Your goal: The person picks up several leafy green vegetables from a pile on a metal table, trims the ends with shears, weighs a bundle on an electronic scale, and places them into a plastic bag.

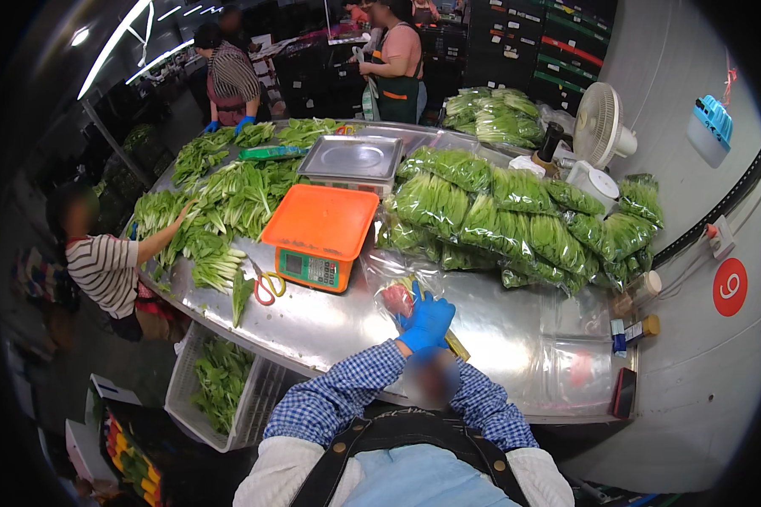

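Near the front edge of the metal table (482,323), my left hand (428,318), in a blue glove, rests on a clear plastic bag (380,269) with a red patch. A yellow strip-like thing (458,345) pokes out beside the glove. My right hand is mostly hidden; only a bit of blue glove shows below, so which hand has the bag cannot be told for certain. To the left lie scissors with red and yellow handles (269,288), next to an orange digital scale (320,218). Bagged leafy greens (501,215) are piled behind, to the right.
Loose leafy greens (228,196) cover the left side, where a co-worker's hand (187,212) reaches in. A second scale (352,158) stands behind the orange one. Flat plastic bags (577,367) and a phone (624,393) lie at right. A white crate (184,386) stands below left.
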